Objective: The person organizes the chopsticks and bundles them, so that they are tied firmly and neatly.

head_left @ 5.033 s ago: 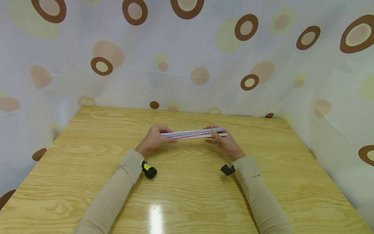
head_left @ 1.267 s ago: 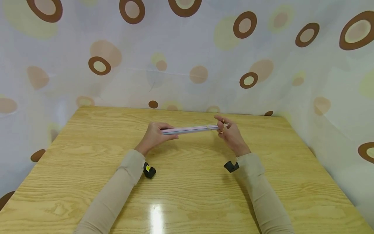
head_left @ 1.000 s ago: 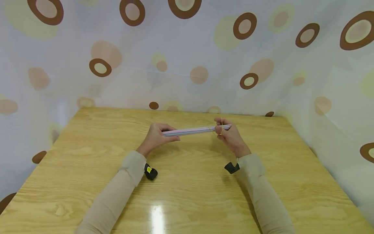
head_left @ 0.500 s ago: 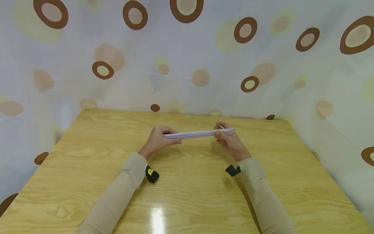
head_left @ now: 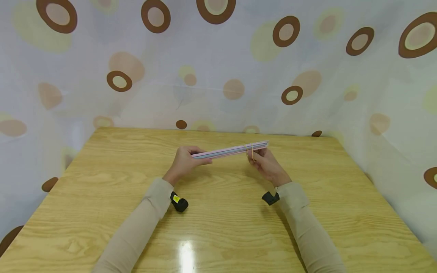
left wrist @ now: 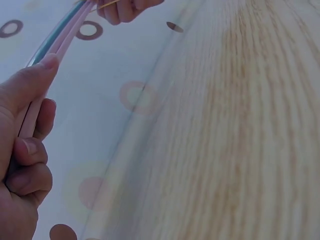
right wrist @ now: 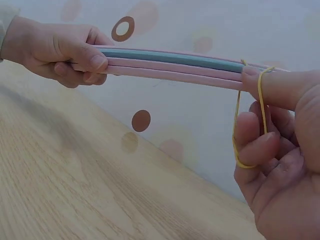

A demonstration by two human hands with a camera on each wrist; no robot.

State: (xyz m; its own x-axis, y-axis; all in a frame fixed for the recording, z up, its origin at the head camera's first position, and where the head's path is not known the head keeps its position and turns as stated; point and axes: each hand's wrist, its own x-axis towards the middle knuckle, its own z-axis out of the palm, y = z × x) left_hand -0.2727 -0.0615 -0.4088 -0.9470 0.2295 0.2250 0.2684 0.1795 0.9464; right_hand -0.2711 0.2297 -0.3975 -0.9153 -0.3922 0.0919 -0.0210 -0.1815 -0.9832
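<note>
A bundle of several pink and blue drinking straws (head_left: 225,151) is held above the table, its right end tilted slightly up. My left hand (head_left: 186,161) grips the left end, thumb on the near side and fingers curled behind, as the left wrist view shows. My right hand (head_left: 269,165) is at the other end, with its thumb against the straws (right wrist: 175,65). A thin yellow rubber band (right wrist: 236,130) passes over the bundle and loops round the right thumb and curled fingers. The far side of the bundle is partly hidden.
The straws are over a wood-grain table (head_left: 218,227). A pale curtain (head_left: 205,49) with brown ring patterns hangs behind and at the sides. Black wrist cameras (head_left: 179,203) sit at both sleeve cuffs.
The straws, loosely spread five seconds ago, are now a tight bundle. The right hand has moved below the bundle's right end, which has risen, and the rubber band is stretched downward. The left hand keeps its grip.
</note>
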